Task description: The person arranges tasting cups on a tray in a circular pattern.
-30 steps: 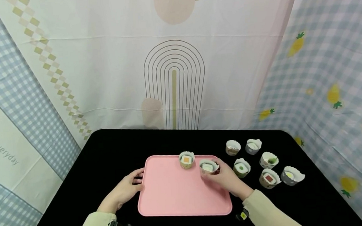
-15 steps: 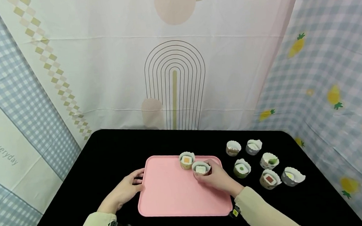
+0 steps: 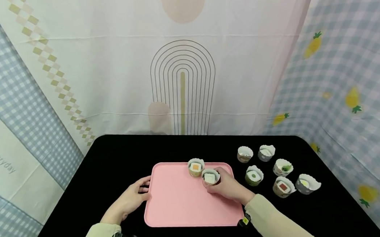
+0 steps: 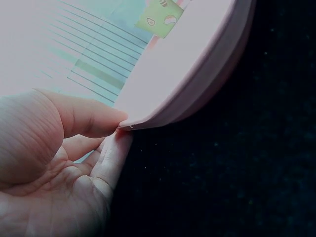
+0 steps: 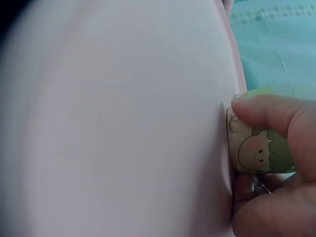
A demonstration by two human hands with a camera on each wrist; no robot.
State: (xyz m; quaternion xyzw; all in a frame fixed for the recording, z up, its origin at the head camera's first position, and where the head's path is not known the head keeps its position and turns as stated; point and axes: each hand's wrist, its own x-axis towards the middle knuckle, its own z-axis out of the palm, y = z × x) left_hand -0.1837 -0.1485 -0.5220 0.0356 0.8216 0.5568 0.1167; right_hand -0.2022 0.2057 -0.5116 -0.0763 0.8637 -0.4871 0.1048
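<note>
A pink rectangular tray [image 3: 182,206] lies on the black table. My left hand [image 3: 129,199] pinches its left edge, thumb above and fingers below, as the left wrist view shows at the tray rim [image 4: 168,106]. My right hand [image 3: 231,187] grips a paper baking cup [image 3: 210,178] with a whitish block in it, over the tray's upper right part. In the right wrist view, this paper cup [image 5: 254,150] has a cartoon face printed on its side and sits close over the tray surface. Just behind it on the tray stands another paper cup [image 3: 196,167] with an orange-topped white block.
Several more paper cups stand right of the tray, including one with a green-dotted block [image 3: 253,176], one with a red-brown top [image 3: 283,187] and a grey one with yellow inside [image 3: 307,184]. A printed curtain [image 3: 119,83] hangs behind the table.
My right hand has carried its cup left across the tray, up near the orange-topped one, and stays there over the last half second. My left hand has kept its place at the tray edge.
</note>
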